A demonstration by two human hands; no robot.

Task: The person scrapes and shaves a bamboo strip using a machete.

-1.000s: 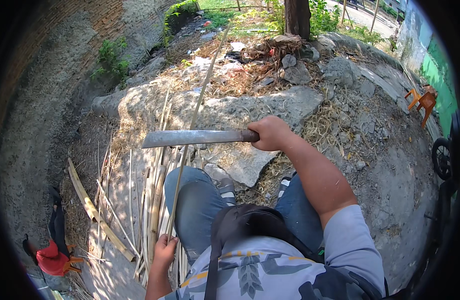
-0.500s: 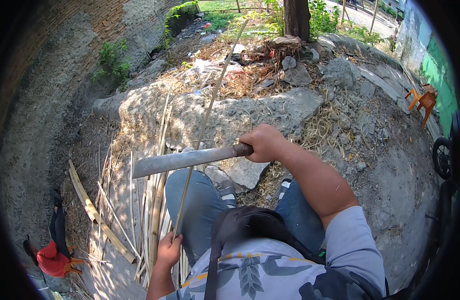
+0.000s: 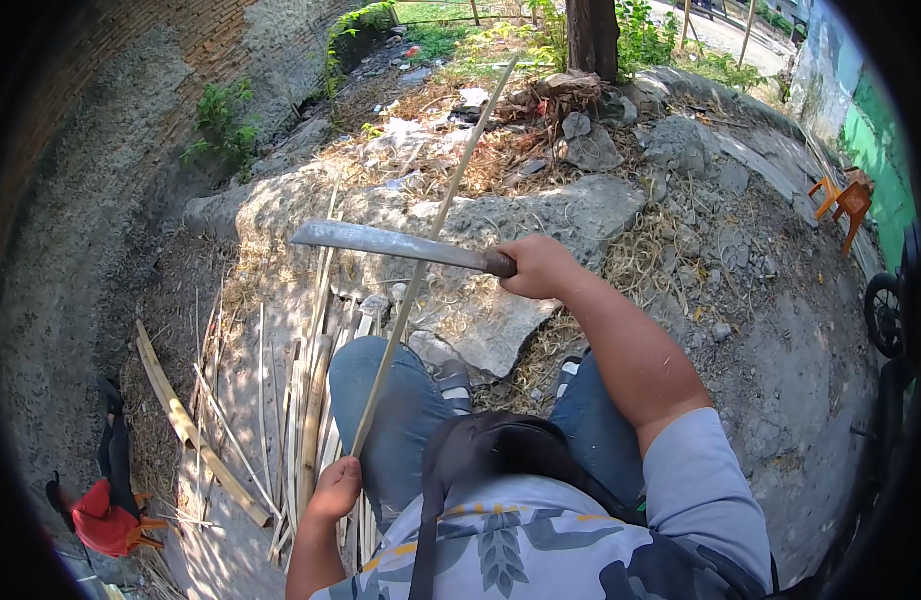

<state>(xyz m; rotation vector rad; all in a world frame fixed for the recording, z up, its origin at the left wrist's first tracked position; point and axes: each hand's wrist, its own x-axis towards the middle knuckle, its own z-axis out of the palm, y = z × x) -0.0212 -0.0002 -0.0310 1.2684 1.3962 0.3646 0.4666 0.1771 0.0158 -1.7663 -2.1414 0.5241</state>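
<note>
My right hand (image 3: 537, 268) is wrapped round the dark handle of a machete (image 3: 391, 243). Its broad grey blade points left, crossing a long thin bamboo strip (image 3: 446, 200) a little above mid-length; whether they touch I cannot tell. The strip's lower end is gripped by my left hand (image 3: 338, 487) beside my left knee. From there the strip slants up and away, its far tip in front of the littered ground near the tree. To the left of my knee lies a bundle of split bamboo strips (image 3: 306, 420), partly hidden by my left hand and arm.
A slab of broken concrete (image 3: 486, 325) lies before my feet, with pale shavings around it. Thicker bamboo pieces (image 3: 196, 430) lie at left. A person in red (image 3: 106, 520) sits at far left. Orange chairs (image 3: 853, 205) and a dark wheeled vehicle (image 3: 886, 315) stand at right.
My right hand has moved the machete farther away along the strip and slightly right. The strip has turned in my left hand, showing a wider face, and its tip has shifted right.
</note>
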